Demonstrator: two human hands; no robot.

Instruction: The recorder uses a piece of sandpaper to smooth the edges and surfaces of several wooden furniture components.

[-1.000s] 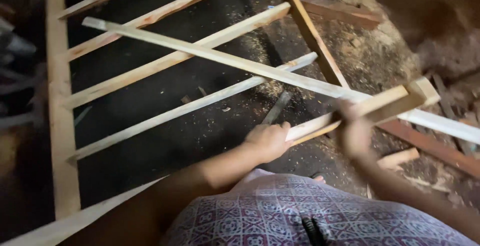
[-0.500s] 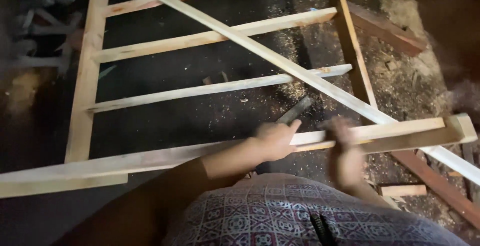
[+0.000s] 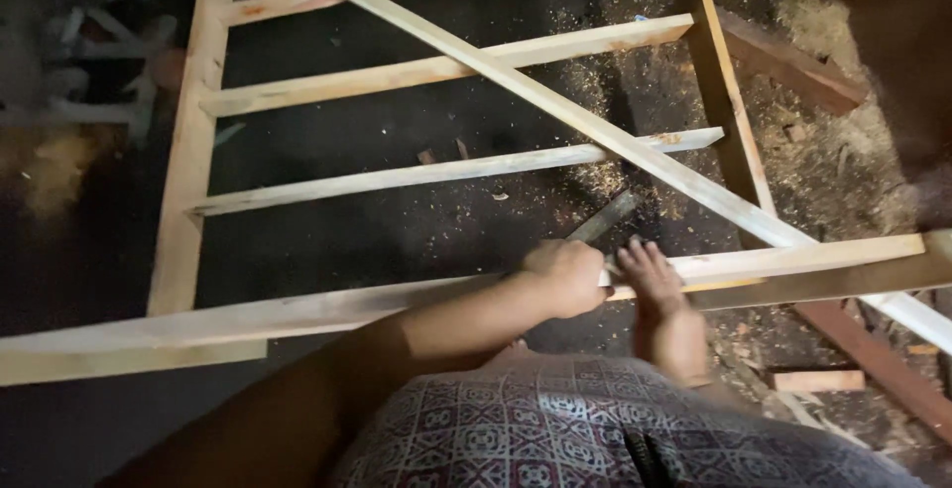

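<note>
The person's left hand [image 3: 567, 275] is clenched over the near rail [image 3: 297, 314] of a pale wooden frame [image 3: 188, 166], its grip closed around the top edge of that long board, knuckles up. Just beside it, on the far side from the forearm, the right hand [image 3: 650, 278] lies flat on the same rail with fingers spread and pointing away from the body; its grip is released, pressing rather than holding. The two hands almost touch. The rail runs crosswise under both hands, from the left edge of the view to the right edge. Beyond the hands, three thinner slats [image 3: 436, 171] cross the frame roughly parallel to the rail, joined at their far-left ends to an upright side board. A long diagonal batten [image 3: 555, 106] lies loose across the slats, starting well above the left hand and slanting down past the right hand to the right edge. Directly ahead of the two hands, between rail and nearest slat, a dark flat strip [image 3: 605, 216] rests on the floor [image 3: 397, 230], which is dark and strewn with sawdust and chips. To the right of the right hand, below the rail, a short wood offcut [image 3: 818, 381] and a reddish plank [image 3: 873, 359] lie on the floor. Patterned cloth [image 3: 555, 428] covers the person's lap.
</note>
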